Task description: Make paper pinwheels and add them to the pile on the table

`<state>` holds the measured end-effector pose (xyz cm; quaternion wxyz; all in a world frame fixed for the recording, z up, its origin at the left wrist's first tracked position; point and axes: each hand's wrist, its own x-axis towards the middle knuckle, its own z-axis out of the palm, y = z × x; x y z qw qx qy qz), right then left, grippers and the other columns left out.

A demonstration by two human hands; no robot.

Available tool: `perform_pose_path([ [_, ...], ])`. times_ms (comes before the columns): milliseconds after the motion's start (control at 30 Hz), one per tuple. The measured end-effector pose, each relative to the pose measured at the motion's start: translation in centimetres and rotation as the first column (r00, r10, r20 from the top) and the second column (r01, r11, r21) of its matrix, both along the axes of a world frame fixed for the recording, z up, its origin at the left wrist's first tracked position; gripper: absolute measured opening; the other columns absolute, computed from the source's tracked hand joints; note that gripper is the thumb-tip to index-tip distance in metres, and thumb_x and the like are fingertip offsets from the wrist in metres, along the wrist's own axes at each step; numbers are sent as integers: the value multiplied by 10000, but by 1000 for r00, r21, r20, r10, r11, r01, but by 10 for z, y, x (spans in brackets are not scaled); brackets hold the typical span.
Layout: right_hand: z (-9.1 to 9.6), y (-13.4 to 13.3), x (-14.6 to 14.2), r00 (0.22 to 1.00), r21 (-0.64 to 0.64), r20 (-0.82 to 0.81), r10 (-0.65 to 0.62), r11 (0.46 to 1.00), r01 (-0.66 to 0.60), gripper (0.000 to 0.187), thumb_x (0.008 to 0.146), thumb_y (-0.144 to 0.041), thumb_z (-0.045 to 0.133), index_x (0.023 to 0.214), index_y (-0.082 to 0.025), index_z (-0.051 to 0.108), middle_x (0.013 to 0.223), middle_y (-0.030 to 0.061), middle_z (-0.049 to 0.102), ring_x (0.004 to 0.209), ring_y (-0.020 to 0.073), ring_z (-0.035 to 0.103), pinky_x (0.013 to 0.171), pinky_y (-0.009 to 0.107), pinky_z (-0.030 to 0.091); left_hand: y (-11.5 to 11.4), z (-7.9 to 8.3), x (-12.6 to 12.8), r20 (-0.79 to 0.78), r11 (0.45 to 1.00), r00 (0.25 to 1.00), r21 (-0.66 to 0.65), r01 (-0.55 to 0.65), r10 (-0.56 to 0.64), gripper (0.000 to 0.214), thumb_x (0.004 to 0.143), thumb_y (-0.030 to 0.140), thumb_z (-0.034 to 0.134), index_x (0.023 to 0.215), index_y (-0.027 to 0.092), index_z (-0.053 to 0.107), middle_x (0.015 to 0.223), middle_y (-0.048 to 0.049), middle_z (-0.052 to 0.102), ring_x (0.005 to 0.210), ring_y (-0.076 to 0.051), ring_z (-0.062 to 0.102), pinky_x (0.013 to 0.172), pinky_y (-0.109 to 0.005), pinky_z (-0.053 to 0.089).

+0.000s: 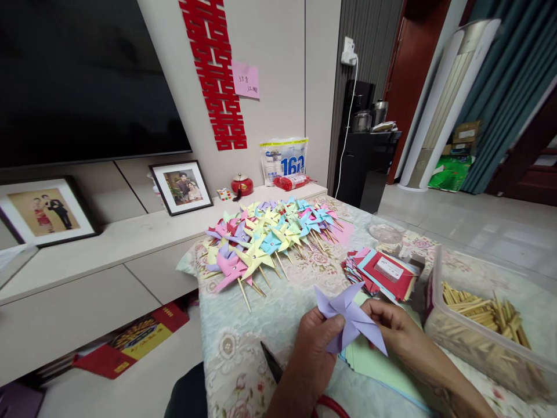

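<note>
A lilac paper pinwheel [348, 316] is held over the near part of the table between both my hands. My left hand [315, 348] grips its left side with fingers curled behind the paper. My right hand [394, 328] pinches its right side with thumb and fingers closed. Beneath them lies a pale green paper sheet [383, 366]. Black-bladed scissors [274, 363] with a red handle lie by my left wrist.
A heap of finished coloured pinwheels on wooden sticks [270, 238] covers the far table. A stack of red and pink paper squares [383, 273] lies in the middle, with a clear box of wooden sticks [483, 322] at the right. A low cabinet with framed photos [180, 187] runs along the left.
</note>
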<state>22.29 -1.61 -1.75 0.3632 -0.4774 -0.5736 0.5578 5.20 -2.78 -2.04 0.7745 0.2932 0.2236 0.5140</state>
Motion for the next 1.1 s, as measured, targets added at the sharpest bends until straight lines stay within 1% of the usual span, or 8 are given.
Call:
perform_pose_path([
  [133,-1,0,1,1000,-14,-6,4,1000,-4,324,776,-452,738,722,-156,619,569,-34,540,529,96,406,520,228,279,0,0,0,-1,1000,1000,17,13,-13,302,706,351,787,908,128,766,666,-43,660,649,-168,586,635,-260,435],
  [267,2,-1,0,1000,-37,-11,-5,999,4,321,732,-429,772,695,-159,603,568,-36,542,529,91,400,519,226,275,0,1,1,-9,1000,1000,13,-3,3,289,687,344,798,874,124,769,660,-45,663,653,-163,585,630,-250,429],
  [367,4,-1,-2,1000,-30,8,-3,1000,4,310,725,-410,765,669,-161,589,553,-34,548,521,90,413,518,224,281,0,3,2,-19,1000,1000,27,6,-5,283,706,344,778,882,121,770,653,-49,664,622,-167,590,639,-270,447],
  [600,-1,-2,0,999,-73,24,24,997,-22,221,742,-357,720,722,-175,594,521,-60,526,421,72,404,434,203,307,-1,4,1,13,997,999,64,32,-33,317,732,359,752,934,114,763,684,-68,674,598,-185,609,652,-310,480],
  [700,-2,-3,0,1000,-74,-18,25,997,-27,242,752,-367,738,729,-168,603,536,-55,541,440,69,433,449,195,323,-1,4,0,7,998,1000,52,23,-23,305,720,349,763,912,112,764,670,-69,668,619,-193,616,655,-308,482],
  [833,-6,-1,1,997,-61,-74,19,998,-23,293,776,-414,739,712,-165,598,515,-53,541,432,64,419,453,195,311,-1,4,1,-6,999,1000,44,16,-16,309,714,352,770,907,111,766,649,-62,660,633,-192,618,664,-305,482],
  [967,-8,1,1,998,-67,-61,18,998,-22,312,754,-408,763,677,-172,573,514,-53,545,441,70,429,463,202,305,-1,5,2,-7,999,1000,46,8,-8,293,712,327,767,897,99,765,625,-53,651,624,-186,617,679,-306,482],
  [1100,-4,-1,1,999,-47,-27,34,998,-35,292,777,-382,743,674,-173,567,525,-43,571,461,76,439,479,208,293,-1,7,3,-11,998,1000,56,26,-26,313,705,338,769,894,89,763,612,-53,646,615,-189,618,683,-312,483],
])
